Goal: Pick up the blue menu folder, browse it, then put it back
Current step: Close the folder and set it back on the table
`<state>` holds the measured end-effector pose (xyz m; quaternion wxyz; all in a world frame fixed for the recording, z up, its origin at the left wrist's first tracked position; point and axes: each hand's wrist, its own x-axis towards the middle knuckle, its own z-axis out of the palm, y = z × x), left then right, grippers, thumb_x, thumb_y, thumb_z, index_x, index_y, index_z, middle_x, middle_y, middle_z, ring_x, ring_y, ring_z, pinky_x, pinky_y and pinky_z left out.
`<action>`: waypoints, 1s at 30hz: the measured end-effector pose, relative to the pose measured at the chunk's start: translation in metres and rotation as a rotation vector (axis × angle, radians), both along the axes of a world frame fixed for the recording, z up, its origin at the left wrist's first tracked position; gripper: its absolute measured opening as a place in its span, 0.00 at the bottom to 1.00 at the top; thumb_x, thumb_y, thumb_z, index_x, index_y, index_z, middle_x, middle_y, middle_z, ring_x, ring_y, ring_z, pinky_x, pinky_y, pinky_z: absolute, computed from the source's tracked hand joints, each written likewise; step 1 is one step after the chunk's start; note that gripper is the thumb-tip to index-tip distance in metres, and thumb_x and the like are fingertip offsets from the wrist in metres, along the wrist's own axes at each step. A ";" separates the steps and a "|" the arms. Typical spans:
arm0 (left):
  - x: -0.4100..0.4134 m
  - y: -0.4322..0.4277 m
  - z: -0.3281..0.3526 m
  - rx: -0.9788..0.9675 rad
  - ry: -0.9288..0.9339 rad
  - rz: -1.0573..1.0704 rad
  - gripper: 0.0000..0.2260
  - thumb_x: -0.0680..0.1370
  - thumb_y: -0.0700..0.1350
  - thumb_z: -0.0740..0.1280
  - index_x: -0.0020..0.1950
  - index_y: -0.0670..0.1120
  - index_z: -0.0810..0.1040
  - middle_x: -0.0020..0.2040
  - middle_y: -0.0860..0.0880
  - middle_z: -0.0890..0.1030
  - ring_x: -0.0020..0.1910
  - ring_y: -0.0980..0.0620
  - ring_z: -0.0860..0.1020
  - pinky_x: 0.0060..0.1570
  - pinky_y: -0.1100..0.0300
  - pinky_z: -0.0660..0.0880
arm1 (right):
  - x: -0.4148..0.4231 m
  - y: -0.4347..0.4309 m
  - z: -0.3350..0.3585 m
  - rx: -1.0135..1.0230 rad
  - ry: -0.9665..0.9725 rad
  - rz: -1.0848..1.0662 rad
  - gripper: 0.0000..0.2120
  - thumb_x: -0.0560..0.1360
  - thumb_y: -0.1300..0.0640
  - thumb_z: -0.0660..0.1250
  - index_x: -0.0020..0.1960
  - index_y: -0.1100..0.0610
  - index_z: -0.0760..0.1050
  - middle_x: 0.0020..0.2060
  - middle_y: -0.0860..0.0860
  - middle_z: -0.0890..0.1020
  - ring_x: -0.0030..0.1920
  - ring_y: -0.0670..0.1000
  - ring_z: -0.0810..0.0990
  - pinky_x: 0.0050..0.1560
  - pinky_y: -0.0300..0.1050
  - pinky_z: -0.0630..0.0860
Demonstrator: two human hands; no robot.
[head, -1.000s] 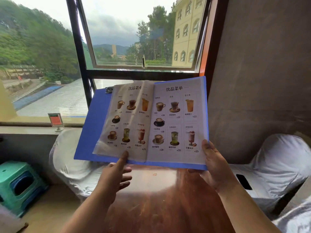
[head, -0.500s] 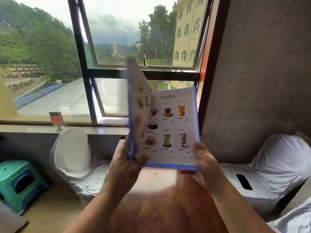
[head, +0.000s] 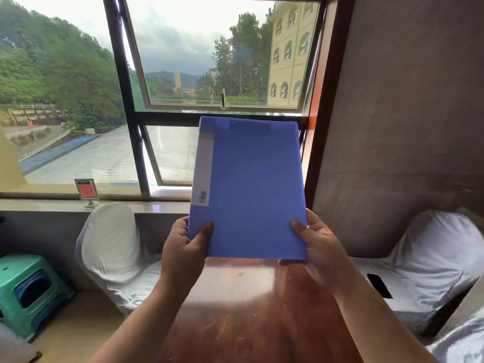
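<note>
**Inspector:** Status of the task?

**Assistant:** The blue menu folder [head: 251,189] is closed and held upright above the far end of the wooden table [head: 246,310], clear of its surface. Judged from that, only putting it back remains.

**Inspector:** Grip?

**Assistant:** The left hand [head: 183,255] clasps the near left corner, thumb on the cover. The right hand [head: 318,255] clasps the near right corner likewise.

**Inspector:** Any writing?

**Assistant:** A grey spine strip [head: 203,166] carries a barcode [head: 203,197]; its digits are too small to read. A faint panel sits near the cover's top edge, illegible. The small red sign [head: 87,191] on the sill is unreadable too.
</note>
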<state>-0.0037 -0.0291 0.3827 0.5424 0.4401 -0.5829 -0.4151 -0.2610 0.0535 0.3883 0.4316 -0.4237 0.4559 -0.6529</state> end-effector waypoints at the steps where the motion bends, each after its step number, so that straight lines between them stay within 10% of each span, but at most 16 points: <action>1: -0.001 0.000 0.000 0.000 0.008 -0.004 0.15 0.81 0.49 0.72 0.62 0.41 0.78 0.56 0.41 0.87 0.53 0.39 0.86 0.55 0.33 0.83 | 0.000 0.000 0.000 -0.006 0.013 -0.021 0.18 0.79 0.48 0.73 0.69 0.47 0.79 0.61 0.58 0.86 0.55 0.63 0.89 0.35 0.54 0.87; 10: -0.008 -0.001 -0.054 0.313 0.024 -0.311 0.16 0.72 0.47 0.78 0.59 0.45 0.84 0.52 0.44 0.91 0.49 0.44 0.89 0.42 0.53 0.85 | -0.015 0.019 -0.053 0.097 0.121 -0.181 0.09 0.80 0.50 0.70 0.60 0.45 0.83 0.53 0.58 0.89 0.45 0.59 0.90 0.29 0.53 0.85; 13: -0.011 0.011 -0.128 0.456 -0.184 -0.403 0.18 0.76 0.37 0.78 0.61 0.49 0.76 0.49 0.45 0.90 0.40 0.49 0.88 0.30 0.58 0.81 | -0.029 0.046 -0.133 0.269 0.194 -0.231 0.09 0.85 0.61 0.67 0.56 0.49 0.81 0.51 0.59 0.90 0.47 0.58 0.89 0.43 0.60 0.87; 18: -0.006 0.078 -0.282 0.605 -0.720 -0.423 0.19 0.72 0.48 0.83 0.53 0.54 0.75 0.51 0.50 0.85 0.46 0.50 0.87 0.37 0.48 0.87 | -0.025 0.136 -0.280 0.684 0.496 -0.198 0.07 0.83 0.62 0.70 0.50 0.50 0.79 0.42 0.42 0.88 0.39 0.35 0.84 0.36 0.29 0.75; 24: 0.013 0.168 -0.403 0.694 -1.092 -0.526 0.25 0.69 0.57 0.82 0.59 0.51 0.76 0.58 0.48 0.87 0.53 0.45 0.86 0.50 0.43 0.84 | 0.003 0.225 -0.399 1.035 0.686 -0.059 0.07 0.82 0.51 0.69 0.52 0.55 0.77 0.50 0.52 0.85 0.46 0.55 0.83 0.42 0.52 0.79; 30: 0.023 0.197 -0.437 0.611 -1.407 -0.599 0.26 0.70 0.67 0.76 0.57 0.50 0.77 0.52 0.50 0.86 0.49 0.45 0.84 0.43 0.49 0.81 | 0.020 0.254 -0.443 1.157 0.833 0.039 0.12 0.83 0.46 0.67 0.52 0.55 0.74 0.48 0.54 0.84 0.46 0.59 0.82 0.44 0.57 0.82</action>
